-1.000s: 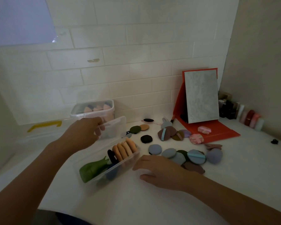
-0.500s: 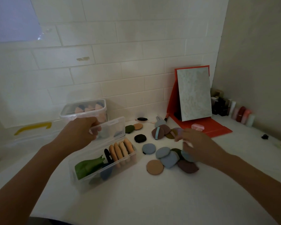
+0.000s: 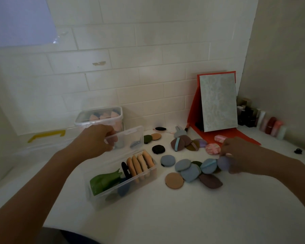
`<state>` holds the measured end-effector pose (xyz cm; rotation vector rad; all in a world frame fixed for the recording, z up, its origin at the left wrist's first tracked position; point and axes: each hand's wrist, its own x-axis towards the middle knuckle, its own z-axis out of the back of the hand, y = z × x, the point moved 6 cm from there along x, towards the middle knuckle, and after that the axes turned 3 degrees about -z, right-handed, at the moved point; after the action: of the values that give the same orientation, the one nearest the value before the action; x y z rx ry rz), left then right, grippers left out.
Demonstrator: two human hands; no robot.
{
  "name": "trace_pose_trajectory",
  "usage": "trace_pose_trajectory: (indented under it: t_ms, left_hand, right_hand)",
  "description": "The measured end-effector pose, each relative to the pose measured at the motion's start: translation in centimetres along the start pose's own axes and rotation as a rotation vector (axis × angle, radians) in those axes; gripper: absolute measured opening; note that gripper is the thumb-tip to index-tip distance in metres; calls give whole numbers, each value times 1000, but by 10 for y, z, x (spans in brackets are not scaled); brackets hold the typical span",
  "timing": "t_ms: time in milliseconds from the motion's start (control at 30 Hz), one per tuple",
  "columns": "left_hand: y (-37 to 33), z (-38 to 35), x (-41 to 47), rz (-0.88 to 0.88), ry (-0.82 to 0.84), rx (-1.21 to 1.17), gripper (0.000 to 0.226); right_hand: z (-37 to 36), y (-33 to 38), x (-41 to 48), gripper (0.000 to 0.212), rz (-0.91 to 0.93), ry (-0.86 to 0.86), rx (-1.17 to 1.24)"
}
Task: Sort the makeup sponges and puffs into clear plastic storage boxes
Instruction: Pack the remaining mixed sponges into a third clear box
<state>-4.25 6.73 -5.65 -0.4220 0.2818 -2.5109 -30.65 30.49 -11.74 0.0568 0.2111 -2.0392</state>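
- An open clear box [image 3: 149, 175] is seen at the front of the white table [image 3: 165, 217]. A green sponge [image 3: 104, 182], a black puff [image 3: 125, 169], a row of tan puffs [image 3: 139, 164] stood on edge, and blue puffs [image 3: 124, 188] low against the near wall are kept in it.
- Its hinged lid [image 3: 130, 136] is raised upright at the back.
- A second clear box [image 3: 99, 118] is set just behind with its lid on. Pink sponges [image 3: 102, 117] and something dark can be made out through the plastic.
- A large clear bin with a yellow handle [image 3: 46, 134] is placed at the far left.
- Loose puffs [image 3: 190, 171] are left in a heap right of the open box. A tan round puff [image 3: 174, 180] lies at its near edge and two pink patterned puffs [image 3: 212, 148] lie beyond it.
- Compared with half a second ago, the right hand [image 3: 239, 155] has been drawn to the right end of the heap. Its fingers, then spread over the puffs, have been closed. The left hand [image 3: 93, 140] and the lid are unchanged.
- A lilac puff [image 3: 223, 162] is pinched between the right thumb and curled fingers. It is touching a blue puff with a pale strap [image 3: 208, 166]. Whether it has been lifted clear of the table cannot be told.
- The edge of the raised lid is gripped by the left hand, with the fingers wrapped round it.
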Motion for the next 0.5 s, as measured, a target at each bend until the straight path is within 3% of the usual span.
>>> trace_pose_trajectory:
  t_ms: [167,333,500]
  left_hand:
    - [2,-1,1,27,28,-28,22]
    - [5,0,4,38,77,-53,21]
    - [12,4,12,103,172,-186,22]
  right_hand:
    - [45,42,-10,35,60,-44,333]
    - [87,106,3,35,318,-218,546]
    - [76,197,30,36,548,4,836]
